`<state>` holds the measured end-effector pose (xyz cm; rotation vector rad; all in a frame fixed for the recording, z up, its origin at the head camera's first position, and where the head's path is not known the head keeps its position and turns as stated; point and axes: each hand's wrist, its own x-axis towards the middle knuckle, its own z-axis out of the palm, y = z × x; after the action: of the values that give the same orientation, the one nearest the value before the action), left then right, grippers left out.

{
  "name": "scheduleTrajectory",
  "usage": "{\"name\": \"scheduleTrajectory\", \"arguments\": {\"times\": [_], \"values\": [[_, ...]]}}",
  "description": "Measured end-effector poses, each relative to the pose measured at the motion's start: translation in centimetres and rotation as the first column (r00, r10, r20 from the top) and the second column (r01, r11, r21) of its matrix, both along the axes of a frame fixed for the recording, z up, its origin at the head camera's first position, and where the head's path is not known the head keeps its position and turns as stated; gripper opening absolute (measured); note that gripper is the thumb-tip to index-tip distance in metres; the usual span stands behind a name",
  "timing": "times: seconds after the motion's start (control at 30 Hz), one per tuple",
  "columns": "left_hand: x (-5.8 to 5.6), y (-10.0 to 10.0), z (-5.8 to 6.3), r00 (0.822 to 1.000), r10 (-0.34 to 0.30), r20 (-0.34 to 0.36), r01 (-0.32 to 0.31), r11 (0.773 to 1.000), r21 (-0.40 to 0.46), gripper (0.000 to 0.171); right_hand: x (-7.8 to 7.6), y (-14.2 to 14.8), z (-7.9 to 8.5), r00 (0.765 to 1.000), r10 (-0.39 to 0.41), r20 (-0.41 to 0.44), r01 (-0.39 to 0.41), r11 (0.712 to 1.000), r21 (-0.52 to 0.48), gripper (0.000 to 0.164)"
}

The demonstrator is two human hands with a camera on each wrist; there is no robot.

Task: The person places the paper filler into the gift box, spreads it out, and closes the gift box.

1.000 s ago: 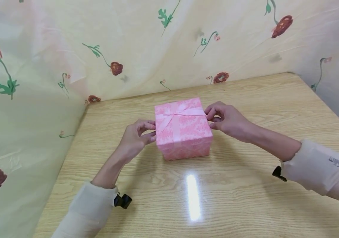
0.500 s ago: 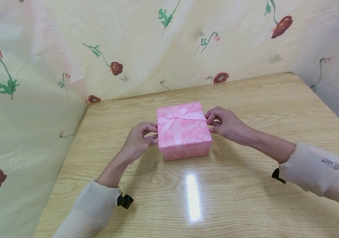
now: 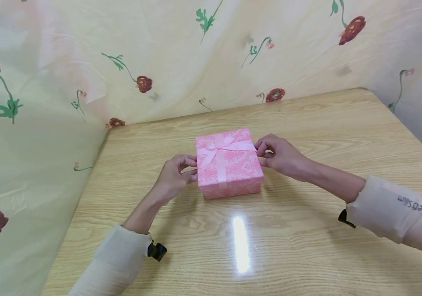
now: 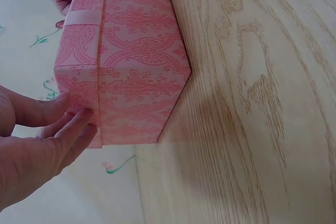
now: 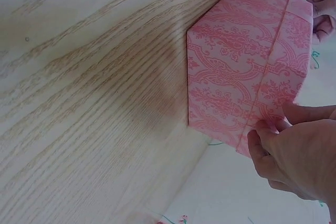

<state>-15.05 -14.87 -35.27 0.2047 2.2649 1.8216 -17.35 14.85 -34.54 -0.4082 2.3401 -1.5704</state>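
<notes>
A pink patterned gift box (image 3: 234, 191) stands upright on the wooden table. Its square lid (image 3: 238, 166), with a pale pink ribbon and bow (image 3: 216, 149) on top, sits over the box walls. At the left side of the lid, my left hand (image 3: 174, 174) holds it with bent fingers and thumb. My right hand (image 3: 279, 156) grips the opposite side in the same way. The left wrist view shows the left fingertips (image 4: 86, 116) against the lid's side band. In the right wrist view, the fingers (image 5: 254, 145) of the right hand lie at the lid's lower edge.
Behind the box, a floral curtain (image 3: 181, 53) hangs along the table's back and left edges. The wooden tabletop (image 3: 181, 255) extends around the box, with a bright light reflection in front. Each sleeve carries a small black device (image 3: 157, 250).
Both hands have lowered the lid, and less of the box wall shows beneath it. Over the last half second, the movement is slight. The box base has stayed in place.
</notes>
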Motion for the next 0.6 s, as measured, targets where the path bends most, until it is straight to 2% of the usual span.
{"name": "scheduleTrajectory", "arguments": {"times": [0.37, 0.43, 0.5, 0.6], "values": [[0.0, -0.2, -0.1, 1.000, -0.004, 0.007, 0.004, 1.000, -0.027, 0.031, -0.1, 0.0, -0.2, 1.000, -0.005, -0.020, 0.005, 1.000, 0.004, 0.014], [0.1, -0.4, -0.1, 1.000, -0.004, -0.019, 0.002, 0.996, -0.088, 0.029, 0.0, 0.2, -0.2, 0.999, -0.006, -0.032, 0.006, 1.000, 0.023, 0.012], [0.3, -0.7, 0.0, 0.997, 0.000, -0.074, -0.014, 0.982, -0.188, 0.028, 0.2, 0.6, 0.0, 0.998, -0.004, -0.058, 0.008, 0.998, 0.059, 0.013], [0.5, -1.6, 0.1, 0.981, 0.003, -0.194, -0.075, 0.929, -0.362, 0.031, 0.4, 1.4, 0.4, 0.993, -0.001, -0.122, 0.017, 0.991, 0.132, 0.022]]}}
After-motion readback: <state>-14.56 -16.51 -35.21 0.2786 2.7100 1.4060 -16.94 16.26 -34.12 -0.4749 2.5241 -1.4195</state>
